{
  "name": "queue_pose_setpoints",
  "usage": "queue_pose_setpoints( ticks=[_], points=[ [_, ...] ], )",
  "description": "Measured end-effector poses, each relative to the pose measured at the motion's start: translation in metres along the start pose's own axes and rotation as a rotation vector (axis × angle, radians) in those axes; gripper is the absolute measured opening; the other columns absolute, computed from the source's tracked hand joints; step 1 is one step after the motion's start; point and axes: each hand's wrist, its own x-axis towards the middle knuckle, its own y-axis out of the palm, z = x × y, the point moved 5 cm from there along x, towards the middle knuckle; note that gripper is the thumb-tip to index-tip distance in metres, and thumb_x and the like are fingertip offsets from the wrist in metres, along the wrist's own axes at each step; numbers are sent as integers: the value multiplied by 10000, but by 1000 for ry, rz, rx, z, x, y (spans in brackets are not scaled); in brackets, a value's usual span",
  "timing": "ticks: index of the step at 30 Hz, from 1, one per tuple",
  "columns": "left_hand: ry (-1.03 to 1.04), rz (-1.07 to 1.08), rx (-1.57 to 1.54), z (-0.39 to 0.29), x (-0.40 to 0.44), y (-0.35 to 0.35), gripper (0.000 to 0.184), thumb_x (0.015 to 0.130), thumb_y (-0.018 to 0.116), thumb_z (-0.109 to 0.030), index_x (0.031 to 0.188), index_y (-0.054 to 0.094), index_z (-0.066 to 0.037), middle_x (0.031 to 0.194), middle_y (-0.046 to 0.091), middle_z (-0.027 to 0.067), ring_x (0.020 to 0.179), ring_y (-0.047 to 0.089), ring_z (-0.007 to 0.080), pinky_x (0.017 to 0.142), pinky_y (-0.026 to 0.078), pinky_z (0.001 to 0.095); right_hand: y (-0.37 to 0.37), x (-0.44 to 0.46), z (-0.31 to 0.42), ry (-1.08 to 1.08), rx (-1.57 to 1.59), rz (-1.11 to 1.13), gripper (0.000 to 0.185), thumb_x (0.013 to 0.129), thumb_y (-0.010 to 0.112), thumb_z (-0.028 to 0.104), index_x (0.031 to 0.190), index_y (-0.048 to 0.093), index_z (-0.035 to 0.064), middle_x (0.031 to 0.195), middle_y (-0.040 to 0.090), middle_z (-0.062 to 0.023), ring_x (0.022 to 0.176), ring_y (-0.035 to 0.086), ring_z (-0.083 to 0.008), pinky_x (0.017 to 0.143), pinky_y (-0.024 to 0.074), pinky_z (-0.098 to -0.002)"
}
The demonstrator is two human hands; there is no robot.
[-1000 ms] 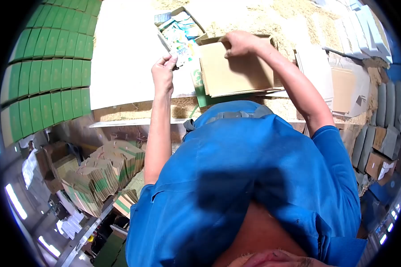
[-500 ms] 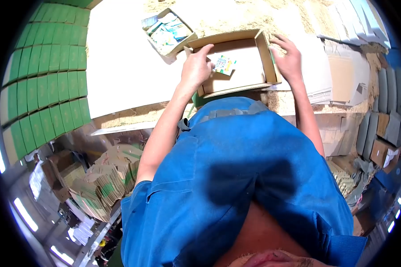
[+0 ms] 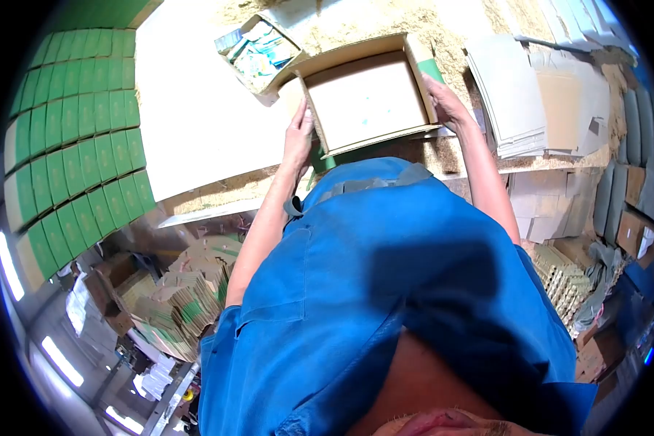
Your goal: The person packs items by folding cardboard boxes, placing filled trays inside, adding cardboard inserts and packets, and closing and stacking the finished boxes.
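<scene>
An open cardboard box [image 3: 367, 94] stands at the near edge of the table, in front of my body. Its pale bottom shows a few faint greenish marks, too small to make out. My left hand [image 3: 299, 138] is closed against the outside of the left wall, thumb and fingers near the rim. At the opposite end, my right hand [image 3: 447, 104] grips the right wall, where a green outer face shows. Beyond the box's upper left corner sits a smaller carton [image 3: 263, 54] filled with printed blue, white and yellow cards.
Green boxes [image 3: 76, 152] are stacked in rows at the left. Flat cardboard sheets [image 3: 512, 98] lie right of my right hand. Wood shavings [image 3: 479, 22] cover the table's back. Folded cardboard pieces [image 3: 174, 298] stand below the table at lower left.
My left hand has left the printed card inside the box and moved to the left wall. My right hand has closed on the right wall. The card's printed face no longer shows.
</scene>
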Motion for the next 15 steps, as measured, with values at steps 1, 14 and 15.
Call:
queue_pose_setpoints(
  ticks=[1,14,15],
  points=[
    [65,8,49,-15,-7,12,597,999,544,-307,1529,298,-184,1479,439,85,1302,455,201,976,450,334,4,4,-1,-13,-174,-14,887,880,680,481,1498,279,-14,1510,366,-198,1377,381,-264,1121,325,-355],
    [382,41,404,3,18,6,828,768,766,-143,1492,377,-246,1432,486,182,1322,465,307,1115,356,373,51,-8,22,-18,-270,-23,1045,814,770,311,1544,80,20,1439,429,-244,1285,492,-293,1091,386,-398],
    [366,45,388,6,19,2,834,767,767,-145,1495,372,-248,1423,496,180,1310,477,306,1106,367,373,42,0,14,58,-213,14,999,842,734,274,1542,72,10,1445,425,-229,1325,449,-275,1108,353,-392]
  ],
)
